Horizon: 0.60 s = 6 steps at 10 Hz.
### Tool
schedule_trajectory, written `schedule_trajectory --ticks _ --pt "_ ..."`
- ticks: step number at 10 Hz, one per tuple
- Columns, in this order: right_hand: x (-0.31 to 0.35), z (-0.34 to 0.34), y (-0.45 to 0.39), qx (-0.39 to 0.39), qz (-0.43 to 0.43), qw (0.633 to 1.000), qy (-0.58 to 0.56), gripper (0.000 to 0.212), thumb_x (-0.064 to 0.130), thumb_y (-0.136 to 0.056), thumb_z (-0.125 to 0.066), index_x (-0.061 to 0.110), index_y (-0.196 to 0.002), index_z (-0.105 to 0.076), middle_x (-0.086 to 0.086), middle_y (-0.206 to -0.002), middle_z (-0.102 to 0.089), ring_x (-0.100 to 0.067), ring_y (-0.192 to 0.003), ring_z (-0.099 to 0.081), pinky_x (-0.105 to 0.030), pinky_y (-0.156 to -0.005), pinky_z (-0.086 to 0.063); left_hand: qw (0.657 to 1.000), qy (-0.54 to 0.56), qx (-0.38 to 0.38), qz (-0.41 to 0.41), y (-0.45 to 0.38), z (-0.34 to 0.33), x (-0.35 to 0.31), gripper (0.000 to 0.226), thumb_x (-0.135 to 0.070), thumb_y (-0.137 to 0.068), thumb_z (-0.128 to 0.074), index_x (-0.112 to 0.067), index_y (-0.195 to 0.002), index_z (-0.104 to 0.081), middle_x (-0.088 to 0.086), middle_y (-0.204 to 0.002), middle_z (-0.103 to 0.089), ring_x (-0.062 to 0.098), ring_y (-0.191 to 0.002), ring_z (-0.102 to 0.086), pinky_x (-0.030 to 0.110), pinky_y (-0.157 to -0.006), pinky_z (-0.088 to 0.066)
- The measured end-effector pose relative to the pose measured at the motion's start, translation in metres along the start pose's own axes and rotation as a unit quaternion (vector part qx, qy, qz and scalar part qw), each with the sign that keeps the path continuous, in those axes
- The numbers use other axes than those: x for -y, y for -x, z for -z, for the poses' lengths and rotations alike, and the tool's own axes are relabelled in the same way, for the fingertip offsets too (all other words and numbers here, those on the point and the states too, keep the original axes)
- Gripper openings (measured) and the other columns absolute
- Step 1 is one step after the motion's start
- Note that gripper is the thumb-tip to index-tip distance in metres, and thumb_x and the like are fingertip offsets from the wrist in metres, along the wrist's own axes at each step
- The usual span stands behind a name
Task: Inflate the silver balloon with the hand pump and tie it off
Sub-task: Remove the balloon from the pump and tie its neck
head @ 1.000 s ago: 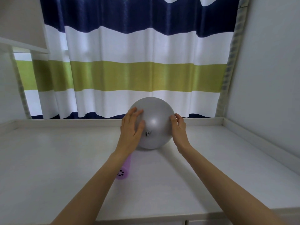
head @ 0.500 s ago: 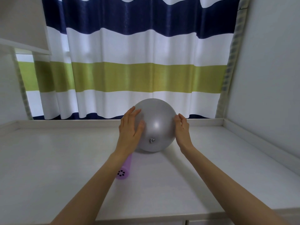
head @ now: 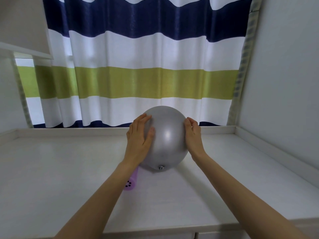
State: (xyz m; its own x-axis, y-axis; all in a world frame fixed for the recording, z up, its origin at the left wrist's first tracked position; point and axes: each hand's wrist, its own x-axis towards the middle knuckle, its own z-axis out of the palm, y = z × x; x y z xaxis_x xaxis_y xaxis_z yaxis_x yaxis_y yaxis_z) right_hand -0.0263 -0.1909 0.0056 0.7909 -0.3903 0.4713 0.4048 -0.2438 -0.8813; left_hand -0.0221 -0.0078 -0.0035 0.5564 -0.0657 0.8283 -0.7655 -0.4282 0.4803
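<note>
The silver balloon is round and full, with its knotted neck low at the front, just above the white table. My left hand lies flat against its left side. My right hand presses its right side with curled fingers. Both hands hold the balloon between them. The purple hand pump lies on the table under my left forearm, its end with black holes facing me; the far part is hidden by my wrist and the balloon.
A striped curtain in navy, white and green hangs behind the table. A raised rim runs along the table's back and right side. A grey wall stands on the right, and a shelf edge juts out at upper left.
The balloon has turned between my hands so its knot has moved from mid-height down to the bottom front. Both hands stay on its sides.
</note>
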Motion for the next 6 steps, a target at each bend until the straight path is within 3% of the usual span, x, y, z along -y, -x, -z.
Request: schedule_trajectory --ticks 1,3,4,5,6 --pt "-0.002 0.001 -0.002 -0.001 -0.001 1.0 -0.002 0.028 0.045 -0.095 -0.038 0.019 -0.101 -0.047 0.0 -0.103 -0.047 -0.02 -0.097 -0.041 -0.036 -0.09 -0.035 1.0 -0.001 -0.008 -0.01 -0.001 0.001 -0.003 0.045 -0.045 -0.09 -0.034 -0.027 -0.13 -0.043 -0.001 -0.138 -0.043 0.017 -0.128 -0.037 0.049 -0.105 -0.03" --pt "0.009 0.002 -0.001 0.003 0.019 1.0 0.002 0.016 0.042 -0.096 -0.038 0.039 -0.081 -0.034 0.016 -0.08 -0.03 -0.015 -0.092 -0.029 -0.033 -0.081 -0.026 1.0 -0.008 -0.019 -0.022 -0.005 0.004 -0.009 0.045 -0.043 -0.091 -0.032 -0.022 -0.127 -0.048 0.001 -0.135 -0.047 0.019 -0.126 -0.04 0.05 -0.103 -0.031" --pt "0.021 0.002 0.003 0.002 0.03 0.999 0.024 0.019 0.043 -0.098 -0.039 0.037 -0.109 -0.053 0.009 -0.112 -0.049 -0.017 -0.108 -0.041 -0.036 -0.096 -0.032 1.0 -0.013 -0.017 -0.02 -0.009 0.005 -0.015 0.045 -0.042 -0.091 -0.031 -0.021 -0.126 -0.049 0.0 -0.134 -0.048 0.019 -0.125 -0.04 0.05 -0.103 -0.03" --pt "0.043 0.002 0.011 -0.028 0.112 0.993 0.02 0.031 0.036 -0.099 -0.042 0.031 -0.128 -0.05 0.013 -0.133 -0.043 -0.007 -0.128 -0.036 -0.028 -0.108 -0.027 0.998 -0.025 -0.037 -0.037 -0.014 0.008 -0.023 0.046 -0.04 -0.09 -0.029 -0.018 -0.125 -0.051 0.002 -0.134 -0.049 0.02 -0.125 -0.041 0.047 -0.104 -0.029" --pt "0.079 0.001 0.013 -0.026 0.177 0.981 -0.078 0.021 0.031 -0.097 -0.043 0.032 -0.114 -0.057 0.019 -0.121 -0.054 0.001 -0.118 -0.049 -0.014 -0.096 -0.038 0.997 0.024 -0.073 -0.012 -0.034 0.017 -0.042 0.037 -0.043 -0.092 -0.03 -0.029 -0.119 -0.05 -0.013 -0.126 -0.05 0.007 -0.121 -0.038 0.029 -0.101 -0.025"
